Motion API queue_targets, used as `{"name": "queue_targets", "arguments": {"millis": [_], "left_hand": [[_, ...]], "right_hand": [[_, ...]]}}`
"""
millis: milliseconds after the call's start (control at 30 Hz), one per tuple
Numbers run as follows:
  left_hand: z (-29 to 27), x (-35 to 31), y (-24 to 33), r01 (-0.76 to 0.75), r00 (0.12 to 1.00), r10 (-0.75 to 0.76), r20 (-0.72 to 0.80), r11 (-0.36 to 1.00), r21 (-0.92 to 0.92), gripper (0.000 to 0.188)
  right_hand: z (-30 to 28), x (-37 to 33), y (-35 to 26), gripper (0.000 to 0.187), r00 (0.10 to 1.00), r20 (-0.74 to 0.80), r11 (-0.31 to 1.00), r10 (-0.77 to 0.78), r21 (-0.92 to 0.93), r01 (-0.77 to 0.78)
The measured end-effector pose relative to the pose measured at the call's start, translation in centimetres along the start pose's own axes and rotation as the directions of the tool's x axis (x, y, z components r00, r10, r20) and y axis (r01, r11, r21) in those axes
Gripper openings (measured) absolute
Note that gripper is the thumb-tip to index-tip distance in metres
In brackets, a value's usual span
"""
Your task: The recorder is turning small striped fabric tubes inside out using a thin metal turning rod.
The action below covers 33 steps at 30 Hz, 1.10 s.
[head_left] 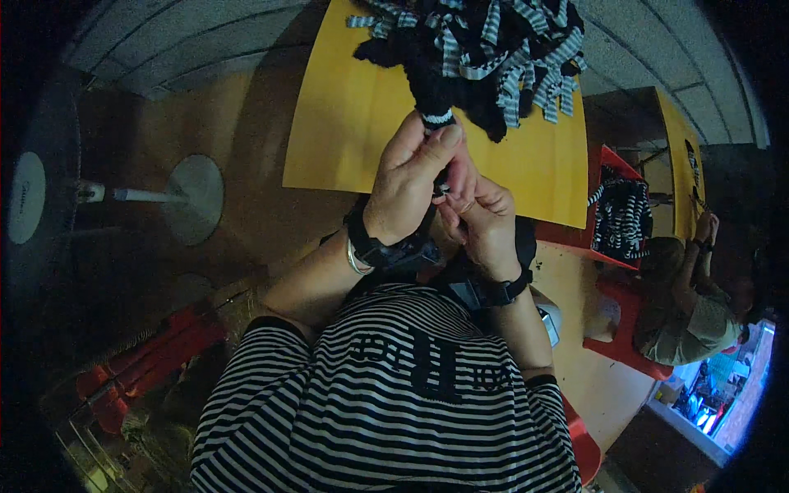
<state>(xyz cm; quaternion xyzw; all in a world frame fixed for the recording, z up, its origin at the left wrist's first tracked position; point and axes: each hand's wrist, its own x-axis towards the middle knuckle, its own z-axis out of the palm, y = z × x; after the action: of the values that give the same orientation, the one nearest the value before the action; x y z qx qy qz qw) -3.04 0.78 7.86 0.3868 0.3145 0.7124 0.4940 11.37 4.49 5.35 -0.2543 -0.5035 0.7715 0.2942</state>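
Note:
My left hand (404,177) is closed around a black fuzzy fabric piece with a white band (438,119), held up at the near edge of a yellow table (341,135). At the lower end of this piece, where a small white bit shows, my right hand (488,226) pinches with its fingertips. Both hands nearly touch. Exactly what lies between the right fingers is too small to tell. Just beyond my hands, a pile of black fuzzy pieces and grey-and-black striped strips (514,62) covers the far part of the table, touching the held piece's upper end.
To the right stands a red crate (604,168) filled with black-and-white striped pieces (625,214). Another person (694,320) sits farther right by a second yellow table (678,135). A white pedestal fan (193,200) stands on the left. A red stool (620,333) is at right.

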Motion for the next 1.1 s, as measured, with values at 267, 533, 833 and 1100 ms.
{"name": "queue_targets", "arguments": {"millis": [267,533,833,1100], "left_hand": [[-1.5,0.5,1.2,-0.099,0.972,0.082,-0.221,0.993,-0.069,0.028],[0.2,-0.1,0.0,-0.095,0.993,0.080,-0.086,0.978,-0.184,0.025],[-0.5,0.5,0.4,-0.101,0.981,0.085,-0.177,0.991,-0.082,0.031],[-3.2,0.8,0.7,-0.158,0.964,0.127,-0.234,0.981,-0.117,0.027]], "right_hand": [[-0.9,-0.9,-1.3,0.021,0.987,0.018,0.968,0.157,-0.199,-0.150],[0.4,-1.1,-2.3,0.019,0.994,-0.052,0.925,-0.096,-0.374,0.070],[-0.3,-1.6,-2.2,0.019,0.997,-0.068,0.955,0.043,-0.289,-0.061],[-1.8,-3.0,-1.3,0.018,0.990,-0.065,0.939,0.126,-0.314,-0.141]]}}
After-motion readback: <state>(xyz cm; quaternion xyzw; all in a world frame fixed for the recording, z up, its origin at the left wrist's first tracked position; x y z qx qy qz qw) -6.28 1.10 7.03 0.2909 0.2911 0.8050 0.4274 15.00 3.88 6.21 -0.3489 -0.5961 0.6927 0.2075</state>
